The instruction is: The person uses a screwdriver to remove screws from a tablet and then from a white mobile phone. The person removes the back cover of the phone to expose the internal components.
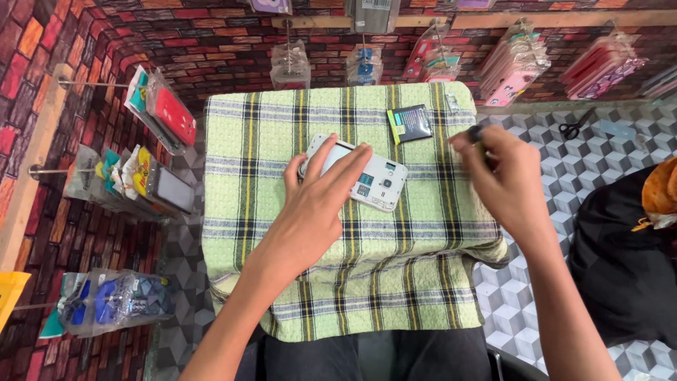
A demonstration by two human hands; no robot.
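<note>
Left hand (321,201): centre of frame, fingers spread flat, pressing down on the white phone (367,176); grip open, nothing clasped.
White phone: back cover off, insides showing, lying on the green plaid cloth (282,120) just above centre.
Right hand (504,180): right of centre, fingertips pinched on a small dark object (476,132), blurred, kind not clear.
Battery (410,123): dark flat rectangle, upper centre of the cloth, apart from the phone.
Cloth: draped over the table.
Scissors (577,124): upper right, on the cube-patterned surface.
Packaged phone cases (169,116): hanging on pegs, left wall.
</note>
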